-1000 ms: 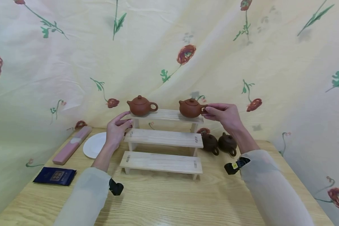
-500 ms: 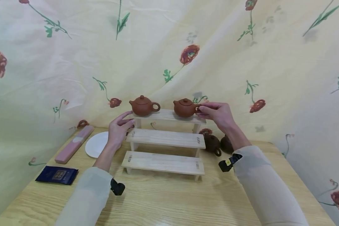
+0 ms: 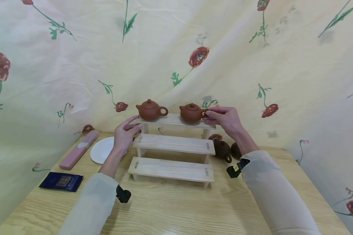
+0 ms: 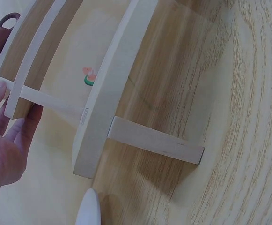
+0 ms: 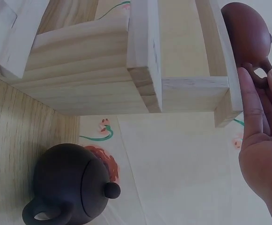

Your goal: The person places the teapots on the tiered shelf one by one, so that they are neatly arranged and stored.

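We are pinching a reddish-brown teapot by its handle with our right hand; the pot is sitting toward the right of a wooden stand's top shelf, while our left hand is gripping the stand's left end, near a matching teapot.

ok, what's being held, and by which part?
Right hand pinches the right reddish teapot by its handle; left hand holds the wooden stand at its top left end.

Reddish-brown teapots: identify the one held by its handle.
The right teapot on the top shelf: the right hand pinches its handle, while the left teapot has its handle free.
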A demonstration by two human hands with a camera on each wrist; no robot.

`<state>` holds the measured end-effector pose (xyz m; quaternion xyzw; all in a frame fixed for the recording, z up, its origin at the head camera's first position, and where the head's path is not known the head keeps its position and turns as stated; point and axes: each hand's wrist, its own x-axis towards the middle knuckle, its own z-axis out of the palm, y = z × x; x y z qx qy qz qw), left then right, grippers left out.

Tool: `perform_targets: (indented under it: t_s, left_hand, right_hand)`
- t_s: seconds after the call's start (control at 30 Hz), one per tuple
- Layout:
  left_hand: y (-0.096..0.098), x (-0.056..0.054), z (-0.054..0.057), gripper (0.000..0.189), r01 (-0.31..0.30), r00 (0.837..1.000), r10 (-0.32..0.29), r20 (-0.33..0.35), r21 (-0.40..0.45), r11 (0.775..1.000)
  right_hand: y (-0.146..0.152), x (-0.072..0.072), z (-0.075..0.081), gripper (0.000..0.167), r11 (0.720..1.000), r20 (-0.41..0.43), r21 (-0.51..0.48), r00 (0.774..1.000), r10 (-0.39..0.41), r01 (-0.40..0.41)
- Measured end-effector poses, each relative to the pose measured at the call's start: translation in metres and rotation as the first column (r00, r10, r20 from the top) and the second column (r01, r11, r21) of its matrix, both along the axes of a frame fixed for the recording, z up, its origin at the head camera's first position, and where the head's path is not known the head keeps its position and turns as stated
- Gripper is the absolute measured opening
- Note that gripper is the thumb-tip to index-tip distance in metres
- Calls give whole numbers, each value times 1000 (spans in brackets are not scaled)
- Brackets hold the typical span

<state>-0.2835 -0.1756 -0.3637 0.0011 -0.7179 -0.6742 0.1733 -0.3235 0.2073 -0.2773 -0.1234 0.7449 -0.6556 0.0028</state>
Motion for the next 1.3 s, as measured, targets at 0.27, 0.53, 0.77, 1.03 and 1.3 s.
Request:
perform_targets:
  t_s: [0.27, 0.53, 0.77, 1.03, 1.3]
  left_hand:
    - [0, 0, -1, 43, 14, 1000, -14, -4, 4, 1000]
    - [-1, 0, -1, 43, 11, 1000, -11, 1, 10, 1000]
    - [0, -1, -1, 43, 6, 1000, -6, 1, 11, 1000]
    - [0, 0, -1, 42, 0, 1000, 1, -7, 10, 1000]
    - [0, -1, -1, 42, -1, 1000, 1, 2, -5, 1000]
  right_hand:
    - [-2, -3, -3, 37, 1000, 12, -4, 1000, 3, -3]
    - [1, -5, -3, 39, 1000, 14, 0, 1000, 16, -16]
    - [3, -4, -3, 37, 998, 3, 48, 1000, 29, -29]
    - [2, -3, -2, 36, 999, -5, 51, 1000, 20, -19]
    - [2, 0, 2, 35, 993, -8, 119, 1000, 19, -17]
